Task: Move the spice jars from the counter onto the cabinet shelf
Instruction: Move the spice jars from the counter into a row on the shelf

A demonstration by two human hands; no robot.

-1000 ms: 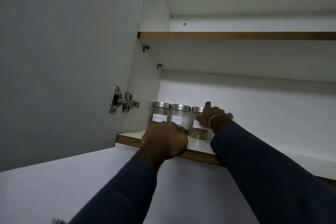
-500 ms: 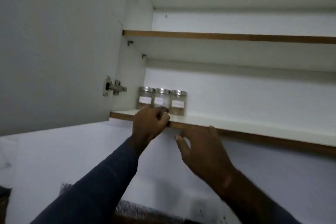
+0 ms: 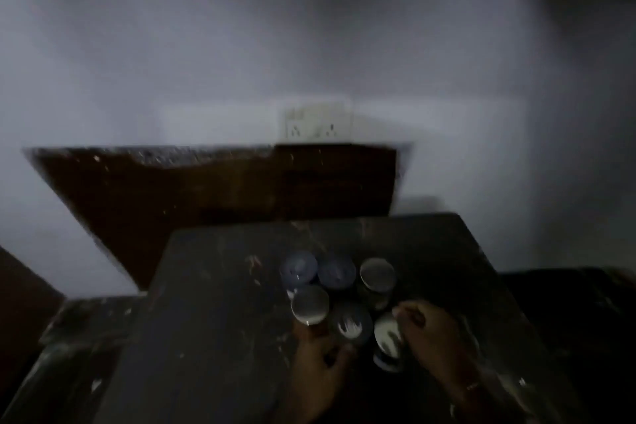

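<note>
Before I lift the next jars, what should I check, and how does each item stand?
1. Six jars on counter: ok, clustered.
2. All lids on: ok.
3. Contact of right hand with front-right jar: ok, against it.
4. Grip of right hand: cannot tell, blurred.
5. Grip of left hand: cannot tell; it is at the cluster's near edge.
6. View of shelf: not ok, out of frame.

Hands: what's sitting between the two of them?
Head view: the front middle jar and front right jar stand between the left hand and right hand.
</note>
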